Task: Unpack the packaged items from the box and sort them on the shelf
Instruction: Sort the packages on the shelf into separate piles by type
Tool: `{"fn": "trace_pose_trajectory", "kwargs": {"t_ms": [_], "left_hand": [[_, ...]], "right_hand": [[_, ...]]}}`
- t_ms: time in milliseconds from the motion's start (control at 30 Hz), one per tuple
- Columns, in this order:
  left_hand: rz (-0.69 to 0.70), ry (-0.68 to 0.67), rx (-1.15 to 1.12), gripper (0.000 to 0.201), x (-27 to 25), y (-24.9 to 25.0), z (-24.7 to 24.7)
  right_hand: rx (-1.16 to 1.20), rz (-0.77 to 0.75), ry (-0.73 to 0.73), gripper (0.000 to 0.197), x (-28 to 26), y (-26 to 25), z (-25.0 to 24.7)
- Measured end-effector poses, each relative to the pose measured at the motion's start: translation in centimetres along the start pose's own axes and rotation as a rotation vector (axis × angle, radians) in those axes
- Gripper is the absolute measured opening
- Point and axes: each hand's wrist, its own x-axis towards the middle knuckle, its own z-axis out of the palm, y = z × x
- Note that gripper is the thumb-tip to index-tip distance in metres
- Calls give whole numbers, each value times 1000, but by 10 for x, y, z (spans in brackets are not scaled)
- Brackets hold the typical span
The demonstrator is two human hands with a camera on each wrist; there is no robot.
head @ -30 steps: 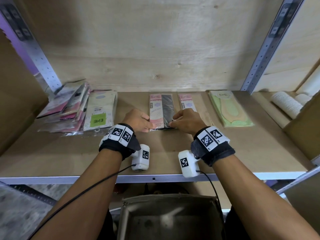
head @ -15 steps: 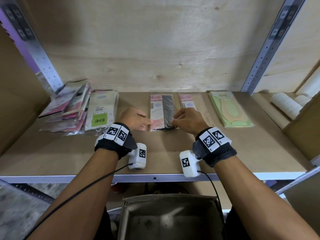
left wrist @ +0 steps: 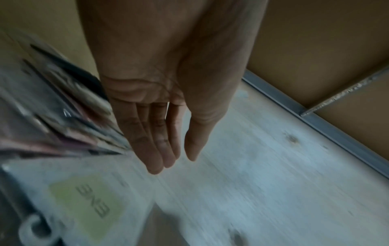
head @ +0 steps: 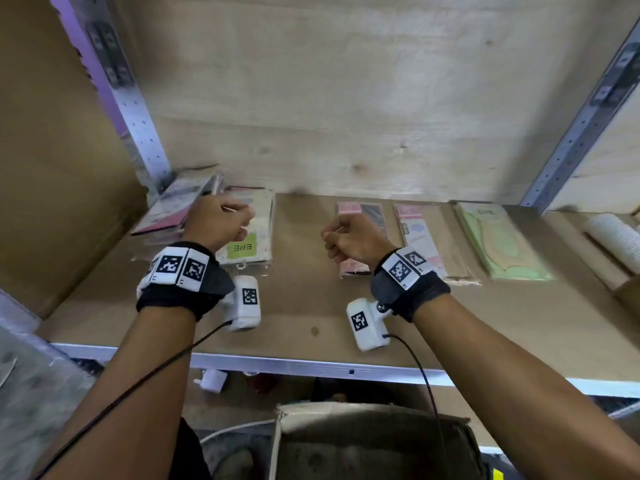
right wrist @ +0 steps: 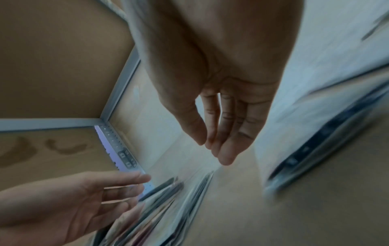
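Note:
Flat packaged items lie in a row on the wooden shelf [head: 311, 306]. At the left is a fanned pile of packets [head: 166, 216], and beside it a packet with a green ENE label [head: 247, 245]. My left hand [head: 242, 220] hovers over these two, fingers relaxed and holding nothing [left wrist: 168, 158]. A pink-and-black packet [head: 363, 211] lies mid-shelf, partly hidden under my right hand [head: 329, 237], which is also empty with loose fingers [right wrist: 214, 149]. A pale pink packet [head: 420, 237] and a green packet [head: 498, 242] lie further right.
The open cardboard box [head: 374, 441] stands below the shelf's metal front edge [head: 311, 365]. Perforated metal uprights [head: 138, 109] frame the bay, with a cardboard wall at the left. A white ribbed roll [head: 613, 240] lies in the bay to the right.
Both hands have let go of the pink-and-black packet and lifted off it. My left hand has swung left to the pile and the ENE packet; my right has barely shifted.

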Motion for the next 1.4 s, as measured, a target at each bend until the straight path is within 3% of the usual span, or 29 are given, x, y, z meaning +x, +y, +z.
{"fn": "trace_pose_trajectory", "kwargs": {"t_ms": [233, 333, 467, 633, 733, 833, 933, 1033, 1167, 1400], "left_hand": [[10, 63, 26, 13, 8, -16, -46], [22, 60, 30, 3, 8, -21, -55], [12, 41, 10, 11, 10, -29, -63], [28, 23, 22, 6, 6, -27, -64], [52, -36, 109, 26, 1, -21, -57], [113, -109, 293, 46, -8, -13, -48], [183, -206, 457, 58, -20, -2, -35], [303, -194, 528, 51, -32, 7, -18], [468, -89, 427, 20, -44, 23, 7], [618, -67, 270, 29, -54, 45, 43]], "right_hand": [[61, 143, -153, 13, 44, -31, 77], [-30, 120, -186, 31, 55, -39, 101], [-130, 93, -156, 53, 60, -42, 108], [-216, 70, -178, 24, 47, -41, 87], [-3, 34, -183, 19, 30, -37, 69], [281, 64, -171, 26, 7, -38, 47], [447, 44, -200, 13, -16, -47, 17], [541, 53, -217, 8, -35, -54, -16], [624, 102, -248, 18, -53, -52, -50], [847, 14, -193, 29, -71, -36, -92]]}}
